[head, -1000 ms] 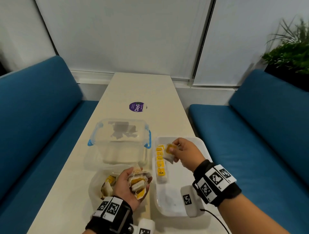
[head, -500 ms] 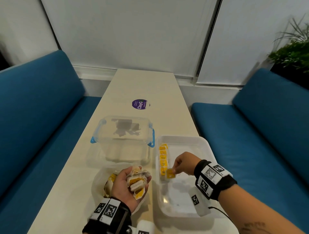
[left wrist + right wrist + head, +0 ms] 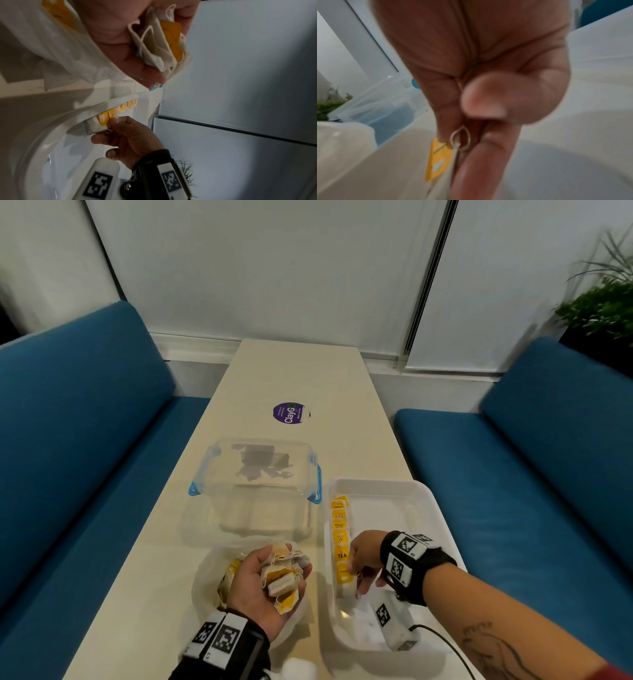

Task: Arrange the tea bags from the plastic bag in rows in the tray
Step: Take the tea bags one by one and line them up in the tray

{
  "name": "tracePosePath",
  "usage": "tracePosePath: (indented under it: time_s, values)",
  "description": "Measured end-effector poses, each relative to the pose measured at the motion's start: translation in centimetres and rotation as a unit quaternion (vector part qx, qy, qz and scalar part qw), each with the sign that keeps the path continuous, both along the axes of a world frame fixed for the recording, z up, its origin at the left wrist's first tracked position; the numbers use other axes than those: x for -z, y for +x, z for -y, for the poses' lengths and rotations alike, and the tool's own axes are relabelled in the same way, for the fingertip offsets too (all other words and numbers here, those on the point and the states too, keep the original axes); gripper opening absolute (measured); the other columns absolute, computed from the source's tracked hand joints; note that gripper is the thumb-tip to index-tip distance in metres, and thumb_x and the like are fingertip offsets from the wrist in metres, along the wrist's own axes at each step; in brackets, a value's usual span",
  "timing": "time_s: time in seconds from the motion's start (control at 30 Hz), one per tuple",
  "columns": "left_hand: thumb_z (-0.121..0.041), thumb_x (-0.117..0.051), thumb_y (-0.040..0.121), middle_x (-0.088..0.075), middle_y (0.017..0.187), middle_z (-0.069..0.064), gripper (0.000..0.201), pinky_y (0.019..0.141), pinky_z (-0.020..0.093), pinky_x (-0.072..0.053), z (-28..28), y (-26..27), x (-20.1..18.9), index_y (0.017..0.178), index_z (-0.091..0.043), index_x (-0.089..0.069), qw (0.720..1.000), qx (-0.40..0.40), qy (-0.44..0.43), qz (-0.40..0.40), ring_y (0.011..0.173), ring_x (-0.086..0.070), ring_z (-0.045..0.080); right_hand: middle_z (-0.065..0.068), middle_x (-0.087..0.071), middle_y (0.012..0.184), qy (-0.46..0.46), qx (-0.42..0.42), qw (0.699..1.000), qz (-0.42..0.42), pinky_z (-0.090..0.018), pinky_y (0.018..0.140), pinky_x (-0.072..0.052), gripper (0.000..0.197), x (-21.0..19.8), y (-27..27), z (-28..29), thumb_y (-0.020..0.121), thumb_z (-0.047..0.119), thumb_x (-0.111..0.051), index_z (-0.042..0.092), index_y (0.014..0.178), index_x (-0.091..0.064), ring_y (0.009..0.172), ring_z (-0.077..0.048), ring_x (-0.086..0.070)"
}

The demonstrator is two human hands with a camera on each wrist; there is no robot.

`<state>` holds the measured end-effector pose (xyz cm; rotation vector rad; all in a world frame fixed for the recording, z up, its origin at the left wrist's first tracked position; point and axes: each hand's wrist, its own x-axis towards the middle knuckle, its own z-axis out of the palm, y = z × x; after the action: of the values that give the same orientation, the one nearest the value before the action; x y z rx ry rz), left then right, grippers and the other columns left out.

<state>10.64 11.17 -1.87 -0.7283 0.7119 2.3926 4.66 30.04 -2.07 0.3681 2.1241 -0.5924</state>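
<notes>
The right hand is pinching a white tea bag with a yellow tag at the near end of a row along the tray's left wall. The left hand is cupping a bunch of tea bags over the plastic bag. Everything is sitting on a cream table between blue benches.

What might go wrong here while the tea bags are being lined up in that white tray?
Three risks, as I judge them.
1. The left hand holds a loose bundle of tea bags with tangled strings; one could slip out.
2. The right hand is setting a tea bag at the near end of the row; a nudge could knock its neighbours askew.
3. Its string loop sits by the fingers and might snag, dragging the bag in the tray.
</notes>
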Motion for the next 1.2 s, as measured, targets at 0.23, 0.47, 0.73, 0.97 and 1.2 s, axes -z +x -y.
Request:
tracePosePath:
  time_s: [0.23,0.47,0.73,0.97,1.2]
  values:
    - [-0.029,-0.045,0.088,-0.066,0.068,0.018,0.029,0.044,0.023,-0.051,0.2,-0.1,0.3,0.081,-0.007,-0.063,1.000,-0.007,0.004,0.003,0.055,-0.067,0.027,-0.002,-0.061,0.041,0.044,0.047,0.998,0.005,-0.028,0.059,-0.046,0.024,1.9,-1.9,0.4,0.093,0.020,-0.057,0.005,0.074,-0.053,0.055,-0.014,-0.060]
    - [-0.031,-0.045,0.088,-0.066,0.074,0.018,0.029,0.045,0.024,-0.052,0.8,-0.3,0.5,0.082,-0.009,-0.063,1.000,-0.006,0.011,0.010,0.058,-0.068,0.028,-0.011,-0.071,0.106,0.051,0.034,0.998,-0.010,-0.031,0.082,-0.054,0.024,2.9,-2.7,0.8,0.090,0.018,-0.061,0.009,0.070,-0.051,0.065,-0.018,-0.059]
    - [-0.029,-0.046,0.086,-0.065,0.073,0.017,0.026,0.045,0.024,-0.050,0.7,-0.6,0.4,0.081,-0.009,-0.062,1.000,-0.008,0.014,0.011,0.070,-0.063,0.029,-0.009,-0.057,0.059,0.030,0.127,0.991,-0.031,-0.032,0.061,-0.054,0.027,2.5,-2.4,-0.4,0.089,0.016,-0.063,0.004,0.069,-0.049,0.060,-0.023,-0.058]
    - [-0.030,-0.044,0.089,-0.066,0.066,0.016,0.028,0.044,0.023,-0.050,0.1,-0.8,-0.1,0.084,-0.009,-0.061,1.000,0.009,0.020,0.009,0.072,-0.061,0.028,-0.009,-0.065,0.062,0.007,0.111,0.993,-0.034,-0.033,0.080,-0.056,0.016,1.7,-1.9,-0.9,0.090,0.011,-0.056,0.000,0.078,-0.061,0.070,-0.024,-0.066]
    - [-0.024,-0.048,0.084,-0.061,0.067,0.020,0.022,0.043,0.020,-0.047,-1.2,-1.6,-0.5,0.077,-0.008,-0.061,0.999,0.042,0.016,0.004,0.058,-0.056,0.022,0.002,-0.060,0.075,-0.066,0.019,0.949,-0.309,-0.020,0.053,-0.046,0.015,-3.7,0.3,-1.2,0.086,0.009,-0.061,0.018,0.075,-0.056,0.070,-0.013,-0.059]
